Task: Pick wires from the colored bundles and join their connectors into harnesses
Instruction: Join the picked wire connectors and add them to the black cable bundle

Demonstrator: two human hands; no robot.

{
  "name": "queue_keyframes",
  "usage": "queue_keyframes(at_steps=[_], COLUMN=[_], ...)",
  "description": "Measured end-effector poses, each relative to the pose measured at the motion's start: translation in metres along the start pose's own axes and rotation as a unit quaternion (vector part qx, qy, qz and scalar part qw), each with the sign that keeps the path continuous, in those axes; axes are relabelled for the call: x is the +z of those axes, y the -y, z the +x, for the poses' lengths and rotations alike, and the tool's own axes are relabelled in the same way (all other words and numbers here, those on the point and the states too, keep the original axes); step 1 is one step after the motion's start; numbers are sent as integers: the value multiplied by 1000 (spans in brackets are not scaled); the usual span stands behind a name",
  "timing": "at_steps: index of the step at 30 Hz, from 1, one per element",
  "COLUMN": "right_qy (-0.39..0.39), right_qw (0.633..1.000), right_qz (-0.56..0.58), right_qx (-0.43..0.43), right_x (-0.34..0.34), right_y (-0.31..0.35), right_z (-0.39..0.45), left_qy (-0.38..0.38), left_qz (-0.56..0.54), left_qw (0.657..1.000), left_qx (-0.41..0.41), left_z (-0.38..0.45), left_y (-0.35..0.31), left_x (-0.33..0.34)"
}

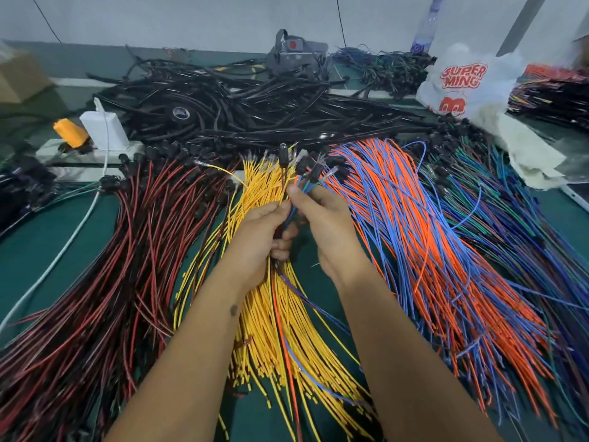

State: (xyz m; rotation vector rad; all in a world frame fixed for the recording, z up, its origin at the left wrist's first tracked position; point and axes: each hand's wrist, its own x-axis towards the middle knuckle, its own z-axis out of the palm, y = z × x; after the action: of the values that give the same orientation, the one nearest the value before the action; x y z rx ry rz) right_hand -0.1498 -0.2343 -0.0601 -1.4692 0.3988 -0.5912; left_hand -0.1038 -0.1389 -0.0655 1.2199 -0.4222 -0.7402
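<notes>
- A small bunch of wires (pixel 288 215) with black connectors (pixel 306 165) is held above the worktop's (pixel 63 237) middle.
- Left hand (pixel 259 232) grips it; right hand (pixel 322 223) pinches its strands.
- Yellow bundle (pixel 287 330) lies beneath.
- White plastic bag (pixel 462 84) sits at the far right edge, contents hidden.

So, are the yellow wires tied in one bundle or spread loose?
Spread loose: the yellow wires fan out across the green table, and no tie shows.

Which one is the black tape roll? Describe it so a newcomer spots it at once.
Start at the big heap of black cables across the back of the green table. The tape roll lies on the heap's left part, right of the white charger. It alone is a closed ring with a pale core; the rest are long strands.
</notes>
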Motion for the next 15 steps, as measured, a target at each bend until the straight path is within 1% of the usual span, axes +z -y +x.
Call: queue_keyframes(at_steps=[3,5,7,11,15], right_qy=[1,16,21,21,70], right_qw=[1000,997,995,999,997], right_qz=[6,27,37,14,7], right_qx=[30,68,86,32,32], right_x=[0,1,3,7,8], right_y=[2,4,6,8,8], right_z=[5,5,4,7,9], left_qy=[34,42,45,37,13], left_qz=[-28,-42,-54,-56,-43], left_qw=[999,998,998,997,999], left_qx=[0,-1,-8,-32,-30], left_z=[-1,-2,-2,-2,-1], left_y=[0,-1,-1,-1,1], left_x=[-2,-3,-4,-4,-5])
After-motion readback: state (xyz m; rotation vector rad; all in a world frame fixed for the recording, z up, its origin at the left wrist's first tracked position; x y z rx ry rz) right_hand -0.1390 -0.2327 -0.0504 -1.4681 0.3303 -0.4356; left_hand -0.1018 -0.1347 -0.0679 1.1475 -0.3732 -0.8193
